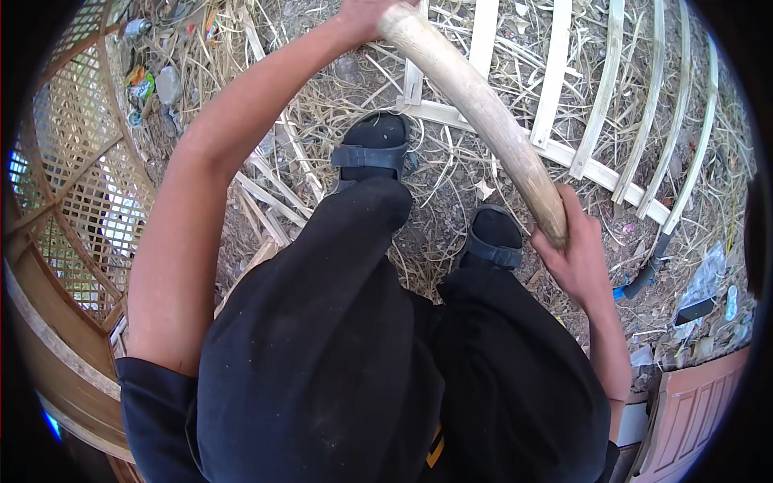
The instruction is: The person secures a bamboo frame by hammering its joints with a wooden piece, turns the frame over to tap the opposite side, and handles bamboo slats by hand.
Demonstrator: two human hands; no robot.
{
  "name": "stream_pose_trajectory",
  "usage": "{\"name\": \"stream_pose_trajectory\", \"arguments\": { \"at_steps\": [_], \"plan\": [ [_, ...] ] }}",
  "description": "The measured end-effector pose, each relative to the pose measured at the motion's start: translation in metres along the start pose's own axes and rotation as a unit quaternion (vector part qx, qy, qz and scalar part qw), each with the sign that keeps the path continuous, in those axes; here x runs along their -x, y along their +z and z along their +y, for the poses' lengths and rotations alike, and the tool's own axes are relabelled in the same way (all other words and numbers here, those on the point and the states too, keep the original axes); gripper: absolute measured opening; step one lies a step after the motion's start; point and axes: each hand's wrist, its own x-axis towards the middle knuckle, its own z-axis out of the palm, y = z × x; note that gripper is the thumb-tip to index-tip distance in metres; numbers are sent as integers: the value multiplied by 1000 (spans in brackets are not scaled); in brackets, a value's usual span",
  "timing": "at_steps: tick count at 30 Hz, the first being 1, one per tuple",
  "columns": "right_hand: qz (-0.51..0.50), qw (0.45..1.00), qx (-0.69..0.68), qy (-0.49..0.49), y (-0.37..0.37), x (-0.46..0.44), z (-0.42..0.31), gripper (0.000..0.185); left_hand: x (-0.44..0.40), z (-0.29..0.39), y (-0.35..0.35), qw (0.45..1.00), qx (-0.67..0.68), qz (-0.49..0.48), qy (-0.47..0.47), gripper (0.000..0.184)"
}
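Observation:
A thick, pale, slightly curved wooden log (483, 113) slants across the view in front of my knees. My right hand (576, 253) is closed round its near end, with thumb and fingers on either side. At the top edge of the view, my left hand (366, 16) is at the far end; part of it is cut off, but it appears closed on the wood. Beneath the log lies a frame of pale wooden slats (600, 173), several slats running away from one crosspiece.
Wood shavings and thin strips (435, 185) litter the ground round my sandalled feet (373, 145). A woven lattice panel (80, 185) stands at left. On the right lie a dark curved handle with a blue end (644, 274), a phone (694, 311) and a reddish panelled board (696, 419).

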Motion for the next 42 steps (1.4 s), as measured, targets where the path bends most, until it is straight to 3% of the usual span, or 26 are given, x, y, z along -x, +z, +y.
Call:
{"name": "stream_pose_trajectory", "arguments": {
  "at_steps": [1,3,4,5,7,9,12,13,15,16,17,19,21,23,25,26,27,29,31,33,35,37,38,39,41,42],
  "plan": [
    [7,1000,8,-19,-2,0,-1,44,2,-1,3,1000,1,-2,0,63],
    [20,999,-24,-41,1,7,-3,44,5,-5,7,932,326,88,130,64],
    [34,996,-55,-64,2,10,-3,45,6,-3,6,932,327,86,132,64],
    [36,996,-56,-61,3,10,0,45,7,-1,5,968,226,68,85,63],
    [-61,996,53,31,3,9,15,46,5,2,4,999,17,35,-13,60],
    [-76,989,127,-1,2,6,22,47,1,0,9,999,26,41,-13,58],
    [-86,994,55,-35,-2,9,-4,44,5,-1,8,997,38,64,7,58],
    [-33,999,-9,-34,-4,7,-14,42,4,-1,7,997,33,65,10,58],
    [19,997,-73,-29,-2,8,-16,40,13,-23,37,964,258,23,55,59],
    [41,995,-90,-19,2,7,-10,39,7,-48,70,989,78,-49,113,60],
    [62,992,-107,-9,5,5,-3,38,6,-32,49,989,79,-47,112,60],
    [8,999,-46,10,0,0,13,41,4,-1,10,994,82,77,10,60],
    [-93,990,108,17,-3,-1,20,43,3,0,9,995,50,83,13,62],
    [-115,988,101,28,-6,0,3,45,4,0,7,995,50,87,15,62],
    [-51,997,-50,1,-6,1,-9,45,2,2,8,999,14,30,-16,65],
    [-15,996,-84,13,-9,-1,-14,46,-3,-8,16,967,174,142,122,68],
    [-18,996,-84,12,-9,-3,-12,46,3,-24,41,972,202,48,113,70],
    [-44,993,-99,48,-11,-13,-1,49,6,4,1,996,44,80,22,67],
    [-108,988,10,114,-18,-19,3,52,4,2,6,995,48,86,20,66],
    [-221,970,48,84,-27,-22,-2,55,2,-2,14,994,53,90,15,65],
    [-186,980,33,69,-25,-16,-5,55,3,-4,22,992,25,120,24,65],
    [-38,993,-110,20,-24,-14,-5,54,4,4,13,991,-20,128,30,63],
    [-68,974,-189,107,-30,-12,-6,54,6,-3,25,991,-8,128,27,63],
    [-71,974,-189,105,-33,-16,-7,54,6,-11,35,991,4,128,26,63],
    [-157,954,-110,233,-38,-26,-7,58,8,-1,11,988,70,124,55,59],
    [-155,971,49,175,-34,-27,5,61,6,2,10,989,61,130,41,60]
  ]
}}
